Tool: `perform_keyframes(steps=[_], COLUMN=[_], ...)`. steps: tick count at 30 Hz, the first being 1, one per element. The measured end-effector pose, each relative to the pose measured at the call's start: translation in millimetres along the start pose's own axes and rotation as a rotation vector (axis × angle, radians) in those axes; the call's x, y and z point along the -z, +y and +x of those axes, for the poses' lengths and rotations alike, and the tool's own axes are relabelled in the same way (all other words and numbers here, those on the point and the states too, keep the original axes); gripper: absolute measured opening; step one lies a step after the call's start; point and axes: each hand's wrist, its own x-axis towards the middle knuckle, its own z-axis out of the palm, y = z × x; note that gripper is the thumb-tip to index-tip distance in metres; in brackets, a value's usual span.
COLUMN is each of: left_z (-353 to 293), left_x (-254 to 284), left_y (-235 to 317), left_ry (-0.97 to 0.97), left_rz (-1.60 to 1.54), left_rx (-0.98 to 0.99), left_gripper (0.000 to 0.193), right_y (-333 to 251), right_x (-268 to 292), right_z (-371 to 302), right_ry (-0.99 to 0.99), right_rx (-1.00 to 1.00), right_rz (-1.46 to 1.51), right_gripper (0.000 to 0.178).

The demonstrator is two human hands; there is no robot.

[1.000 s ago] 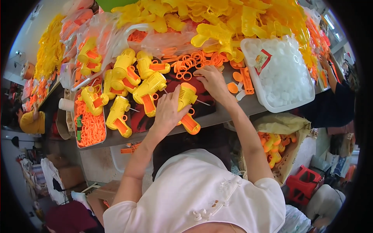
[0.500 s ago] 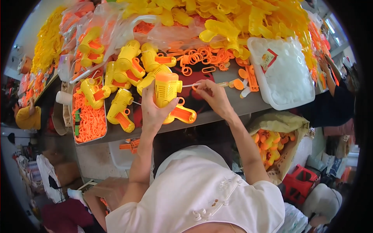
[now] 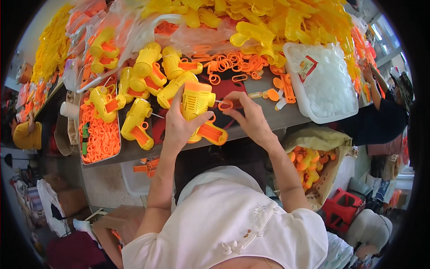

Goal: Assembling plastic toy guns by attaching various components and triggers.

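My left hand [image 3: 176,127] is wrapped round a yellow toy gun [image 3: 197,99] with an orange end and an orange-lined handle, held up just over the table's near edge. A short pale cord or rod [image 3: 218,101] runs from the gun's side toward an orange ring [image 3: 225,106]. My right hand [image 3: 251,120] pinches that ring between thumb and fingers, close beside the gun. Left of my hands lie several similar yellow toy guns [image 3: 136,119], some with a thin pale rod sticking out.
A metal tray of small orange rings [image 3: 105,148] stands at the left. Loose orange rings [image 3: 230,62] lie farther back, before heaped yellow shells [image 3: 291,22]. At right are a white tub of clear pieces [image 3: 322,114] and, lower, a sack of toy guns [image 3: 331,134].
My right hand has come slightly nearer the toy gun, so less of the pale cord shows. The ring has turned and its opening shows more. The gun has tilted a little.
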Motion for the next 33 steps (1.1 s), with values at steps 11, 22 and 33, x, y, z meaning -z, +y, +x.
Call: perform_keyframes(steps=[11,22,33], left_z=[-2,12,12], left_x=[-24,-43,-69], left_y=[-11,-18,-24], left_ry=[-0.093,-0.110,0.153], left_rz=[-0.751,-0.588,-0.314], left_rx=[0.424,0.155,-0.007], left_gripper=[0.057,0.081,0.061], right_y=[9,-5,6], right_x=[-20,-34,-64], right_z=[0,-4,-11], right_ry=[0.002,0.212,0.227], right_rx=[-0.539,-0.286,-0.269], right_rz=[1.345,0.892,1.084], right_gripper=[0.014,0.023,0.049])
